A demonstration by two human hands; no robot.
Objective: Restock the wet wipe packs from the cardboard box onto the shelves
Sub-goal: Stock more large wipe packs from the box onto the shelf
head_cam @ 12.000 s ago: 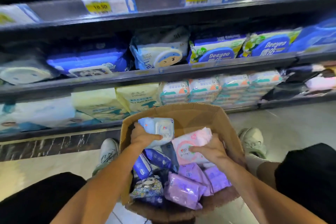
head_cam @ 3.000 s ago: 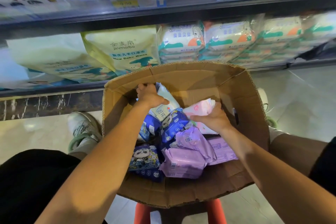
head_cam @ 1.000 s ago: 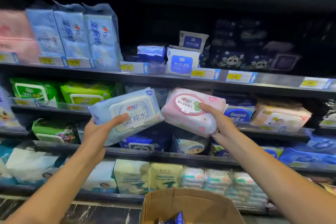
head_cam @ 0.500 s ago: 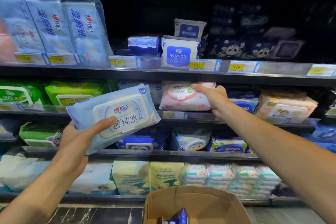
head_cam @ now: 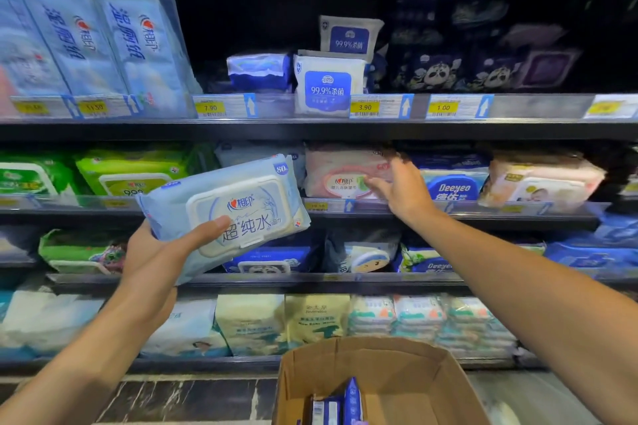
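Note:
My left hand (head_cam: 155, 252) grips a light blue wet wipe pack (head_cam: 238, 207) with a white flip lid, held tilted in front of the shelves. A pink wet wipe pack (head_cam: 341, 172) lies on the second shelf (head_cam: 379, 207), between blue packs behind my blue pack and a Deeyeo pack. My right hand (head_cam: 400, 186) is at the pink pack's right end, its fingers extended and touching the pack's front. The cardboard box (head_cam: 379, 379) stands open at the bottom centre, with a few blue packs (head_cam: 345, 404) visible inside.
Several shelves of wipes fill the view: tall blue packs (head_cam: 103, 41) upper left, white 99.9% packs (head_cam: 328, 83) top centre, green packs (head_cam: 131, 169) left, a Deeyeo pack (head_cam: 452, 179) and a peach pack (head_cam: 542, 179) right. Yellow price tags line the shelf edges.
My right hand has let go of the pink pack on the second shelf and drawn back slightly to its right end. The blue pack in my left hand has stayed in place.

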